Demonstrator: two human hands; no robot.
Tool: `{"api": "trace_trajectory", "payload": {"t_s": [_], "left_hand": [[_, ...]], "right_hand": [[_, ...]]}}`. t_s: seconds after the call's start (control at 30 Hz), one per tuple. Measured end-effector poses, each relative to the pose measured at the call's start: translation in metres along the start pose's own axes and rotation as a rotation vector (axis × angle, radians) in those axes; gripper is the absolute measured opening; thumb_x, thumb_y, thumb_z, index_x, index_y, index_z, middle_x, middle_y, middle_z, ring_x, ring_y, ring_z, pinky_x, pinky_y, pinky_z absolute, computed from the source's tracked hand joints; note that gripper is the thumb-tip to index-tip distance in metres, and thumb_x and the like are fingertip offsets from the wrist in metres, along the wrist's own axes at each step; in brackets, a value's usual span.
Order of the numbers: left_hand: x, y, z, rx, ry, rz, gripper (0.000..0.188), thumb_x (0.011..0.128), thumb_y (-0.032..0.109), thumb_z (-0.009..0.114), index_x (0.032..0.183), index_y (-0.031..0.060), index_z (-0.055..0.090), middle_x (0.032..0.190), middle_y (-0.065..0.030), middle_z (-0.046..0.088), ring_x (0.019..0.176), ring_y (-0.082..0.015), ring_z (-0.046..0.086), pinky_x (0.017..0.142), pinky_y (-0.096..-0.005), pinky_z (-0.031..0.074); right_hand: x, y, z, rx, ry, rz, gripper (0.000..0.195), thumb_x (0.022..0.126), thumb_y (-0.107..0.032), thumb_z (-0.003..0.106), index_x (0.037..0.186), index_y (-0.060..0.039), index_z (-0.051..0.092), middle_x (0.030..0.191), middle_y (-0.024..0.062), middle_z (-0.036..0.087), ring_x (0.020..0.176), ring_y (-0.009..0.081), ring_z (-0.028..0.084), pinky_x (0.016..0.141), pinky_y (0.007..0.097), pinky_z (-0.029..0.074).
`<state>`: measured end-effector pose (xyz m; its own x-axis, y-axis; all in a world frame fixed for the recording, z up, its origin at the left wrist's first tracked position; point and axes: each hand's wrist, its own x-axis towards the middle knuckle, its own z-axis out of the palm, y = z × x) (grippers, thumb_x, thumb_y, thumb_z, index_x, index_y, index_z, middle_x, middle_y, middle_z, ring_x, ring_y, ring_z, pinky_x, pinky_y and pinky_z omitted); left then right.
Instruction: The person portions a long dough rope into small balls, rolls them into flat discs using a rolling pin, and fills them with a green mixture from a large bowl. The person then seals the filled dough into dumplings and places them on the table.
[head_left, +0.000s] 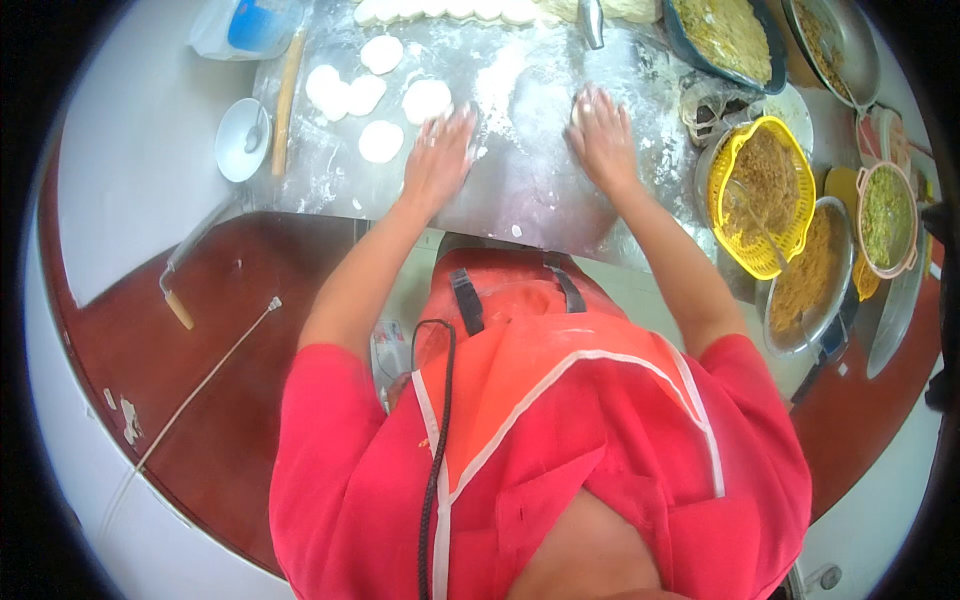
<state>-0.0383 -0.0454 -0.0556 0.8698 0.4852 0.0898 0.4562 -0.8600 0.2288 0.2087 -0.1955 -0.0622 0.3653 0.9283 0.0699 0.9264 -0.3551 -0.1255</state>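
My left hand (441, 159) lies palm down on the floured metal worktop (525, 187), its fingertips at the near edge of a flattened dough round (427, 100). Its fingers are slightly apart and blurred. Palm down further right is my right hand (604, 142), fingers spread. A small pale piece, seemingly dough (576, 114), shows beside its fingers; the rest of it is hidden underneath. More flat rounds lie left of my left hand: one nearest (381, 142), one at the back (382, 54), and touching ones (330, 91) between them.
A wooden rolling pin (286, 105) and a white bowl (244, 140) sit at left. Joined dough pieces (450, 9) line the back, near a metal-handled tool (592, 22). At right stand a yellow basket of brown filling (802, 210), a dark basin (776, 56) and a pink-rimmed colander (912, 217).
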Motion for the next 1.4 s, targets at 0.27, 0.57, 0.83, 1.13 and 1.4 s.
{"api": "trace_trajectory", "payload": {"t_s": [0.27, 0.57, 0.83, 1.13, 1.4], "left_hand": [[-0.009, -0.005, -0.021, -0.02, -0.192, 0.143, 0.064, 0.092, 0.035, 0.054, 0.148, 0.0116, 0.033, 0.151, -0.0101, 0.038, 0.138, -0.0281, 0.036, 0.115, -0.0499, 0.023], [0.015, 0.001, -0.021, -0.01, -0.134, 0.017, 0.077, 0.086, 0.046, 0.061, 0.147, 0.0084, 0.035, 0.154, -0.0105, 0.033, 0.142, -0.0272, 0.031, 0.116, -0.0526, 0.02], [0.007, -0.027, -0.017, -0.092, -0.115, -0.004, 0.072, 0.086, 0.036, 0.062, 0.145, 0.0043, 0.035, 0.148, -0.0157, 0.039, 0.135, -0.0338, 0.037, 0.114, -0.0506, 0.026], [0.075, -0.241, -0.075, 0.138, -0.028, -0.784, 0.039, 0.089, 0.016, 0.051, 0.121, -0.0057, 0.052, 0.12, -0.0276, 0.058, 0.108, -0.0394, 0.06, 0.093, -0.0457, 0.049], [0.094, -0.251, -0.071, 0.261, -0.011, -0.661, 0.031, 0.091, 0.023, 0.052, 0.109, -0.0007, 0.058, 0.1, -0.025, 0.064, 0.1, -0.0408, 0.063, 0.083, -0.0498, 0.052]], "right_hand": [[-0.022, -0.001, -0.02, 0.181, -0.18, -0.359, 0.063, 0.091, -0.039, 0.058, 0.142, -0.0068, 0.042, 0.153, 0.0116, 0.035, 0.141, 0.0288, 0.033, 0.117, 0.0495, 0.021], [0.028, -0.041, -0.007, 0.117, -0.067, -0.297, 0.073, 0.086, -0.045, 0.062, 0.144, -0.0059, 0.039, 0.153, 0.0115, 0.035, 0.141, 0.0285, 0.032, 0.116, 0.0493, 0.023], [0.012, -0.062, -0.016, 0.122, -0.018, -0.193, 0.072, 0.084, -0.043, 0.065, 0.142, -0.0067, 0.043, 0.151, 0.0108, 0.039, 0.14, 0.0283, 0.035, 0.114, 0.0495, 0.026], [0.0, -0.062, -0.015, 0.328, 0.042, -0.007, 0.051, 0.089, -0.026, 0.064, 0.133, -0.0058, 0.051, 0.147, 0.0149, 0.043, 0.135, 0.0338, 0.04, 0.111, 0.0503, 0.03], [-0.064, -0.065, -0.047, 0.489, 0.09, 0.139, 0.04, 0.087, -0.015, 0.063, 0.125, -0.0048, 0.057, 0.143, 0.0154, 0.047, 0.13, 0.0374, 0.044, 0.109, 0.0462, 0.035]]}}
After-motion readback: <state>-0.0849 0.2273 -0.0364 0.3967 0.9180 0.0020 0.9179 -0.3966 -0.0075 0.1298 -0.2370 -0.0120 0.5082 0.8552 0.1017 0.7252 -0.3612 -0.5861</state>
